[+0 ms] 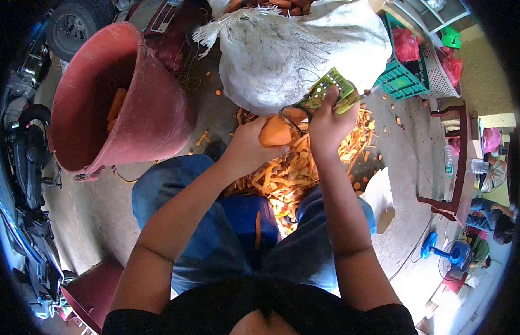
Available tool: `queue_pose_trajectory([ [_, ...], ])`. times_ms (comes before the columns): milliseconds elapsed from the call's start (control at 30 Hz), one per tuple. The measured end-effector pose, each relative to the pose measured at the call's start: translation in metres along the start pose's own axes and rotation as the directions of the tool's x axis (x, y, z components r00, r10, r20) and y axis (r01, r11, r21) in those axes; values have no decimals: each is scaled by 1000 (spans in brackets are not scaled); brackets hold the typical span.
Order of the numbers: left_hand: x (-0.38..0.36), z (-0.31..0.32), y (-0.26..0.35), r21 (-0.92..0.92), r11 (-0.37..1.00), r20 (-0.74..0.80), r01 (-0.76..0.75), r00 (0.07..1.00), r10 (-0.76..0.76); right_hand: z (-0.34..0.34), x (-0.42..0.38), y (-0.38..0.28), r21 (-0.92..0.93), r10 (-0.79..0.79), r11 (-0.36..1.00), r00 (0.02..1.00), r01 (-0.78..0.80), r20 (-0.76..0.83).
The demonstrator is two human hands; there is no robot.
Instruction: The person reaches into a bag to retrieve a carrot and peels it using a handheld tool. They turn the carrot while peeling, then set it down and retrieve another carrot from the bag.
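My left hand [251, 146] is closed around a thick peeled carrot [275, 133], its bright orange flesh facing up. In my right hand [331, 125] is a green peeler [329, 89] with a perforated plastic body, the thumb pressed on it. The peeler's dark lower end overlaps the carrot in this view. Underneath both hands lies a heap of orange peelings [274, 173], spread between my knees and out to the right. One long strip of peel [258, 229] rests on a blue surface [237, 215] between my legs.
A big red tub [165, 106] with carrots [117, 106] inside stands at left. Ahead lies a stuffed white sack [299, 50]. Green crate [402, 78], wooden bench frame [458, 167] and blue fan [452, 255] are at right; motorbikes [33, 184] line the left. People sit far right.
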State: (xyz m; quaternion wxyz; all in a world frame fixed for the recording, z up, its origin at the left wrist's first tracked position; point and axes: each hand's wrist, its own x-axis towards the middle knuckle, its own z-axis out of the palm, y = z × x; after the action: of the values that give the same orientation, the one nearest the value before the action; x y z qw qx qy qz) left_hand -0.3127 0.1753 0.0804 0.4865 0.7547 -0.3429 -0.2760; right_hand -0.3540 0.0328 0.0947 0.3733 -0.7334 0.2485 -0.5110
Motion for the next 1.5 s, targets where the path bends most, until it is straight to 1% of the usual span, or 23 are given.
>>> queue_pose_trajectory([
  [33, -1, 2, -2, -88, 996, -18, 3, 1000, -5, -1, 1, 2, -1, 34, 999, 999, -34, 18],
  [100, -2, 3, -1, -161, 986, 15, 29, 1000, -26, -6, 13, 5, -93, -80, 993, 996, 75, -48],
  [167, -1, 3, 5, -234, 971, 51, 56, 998, -45, -16, 30, 28, -180, -109, 980, 983, 82, -145],
  [233, -2, 3, 12, -440, 874, 134, 203, 978, -160, -24, 39, 36, -101, -3, 995, 978, -18, -208],
  [267, -2, 2, 11, -440, 874, 134, 204, 978, -160, -29, 45, 46, -211, -91, 977, 960, 34, -265],
  [333, -3, -1, 7, -511, 804, 257, 305, 946, -196, -45, 62, 72, -382, -220, 921, 902, 68, -371],
  [367, -6, -3, 3, -511, 804, 254, 304, 947, -196, -52, 66, 64, -273, -77, 960, 889, -56, -452],
  [433, -9, -9, -3, -687, 638, 370, 348, 923, -106, -64, 77, 66, -255, 36, 947, 854, -195, -519],
  [467, -9, -9, -3, -687, 638, 370, 347, 923, -103, -63, 75, 60, -208, 80, 957, 872, -203, -483],
  [533, -9, -7, 0, -770, 476, 425, 426, 898, -117, -47, 67, 54, -32, 80, 994, 910, -102, -406],
  [600, -5, -1, -5, -753, 521, 403, 402, 908, -116, -30, 57, 46, 154, 63, 988, 946, -14, -317],
  [667, 0, 0, -12, -734, 569, 382, 371, 918, -107, -22, 50, 24, 294, 177, 952, 941, -89, -288],
  [733, 3, -4, -17, -801, 425, 445, 421, 894, -48, -22, 50, 24, 350, 206, 931, 936, -98, -285],
  [900, 7, -2, -18, -797, 437, 400, 416, 907, -135, -23, 44, 19, 289, 231, 944, 946, -161, -227],
  [967, 8, -2, -17, -793, 434, 411, 427, 901, -136, -19, 35, 12, 128, 66, 991, 988, -48, -138],
  [1067, 9, 0, -12, -777, 439, 428, 451, 890, -157, -12, 17, -3, 172, 70, 982, 997, -72, 21],
  [1100, 9, 2, -12, -755, 494, 415, 432, 897, -149, -12, 11, -11, 127, 33, 991, 998, -40, 53],
  [1200, 8, 2, -10, -720, 560, 387, 409, 907, -166, -7, 2, -11, 153, 32, 987, 996, -44, 80],
  [1233, 8, 2, -10, -709, 574, 369, 410, 909, -193, -7, 1, -11, 153, 31, 987, 996, -43, 80],
  [1300, 4, 1, -6, -671, 637, 352, 380, 919, -178, -7, 0, -7, -41, -80, 996, 994, 83, 73],
  [1367, 2, 0, -2, -626, 696, 342, 351, 926, -159, -11, 8, 4, -68, -107, 992, 993, 109, 41],
  [1433, 1, -3, 0, -612, 658, 400, 439, 889, -221, -20, 28, 23, -99, -75, 993, 991, 64, -111],
  [1500, -1, 0, 0, -601, 670, 407, 436, 888, -214, -31, 45, 38, -96, -62, 995, 969, 40, -240],
])
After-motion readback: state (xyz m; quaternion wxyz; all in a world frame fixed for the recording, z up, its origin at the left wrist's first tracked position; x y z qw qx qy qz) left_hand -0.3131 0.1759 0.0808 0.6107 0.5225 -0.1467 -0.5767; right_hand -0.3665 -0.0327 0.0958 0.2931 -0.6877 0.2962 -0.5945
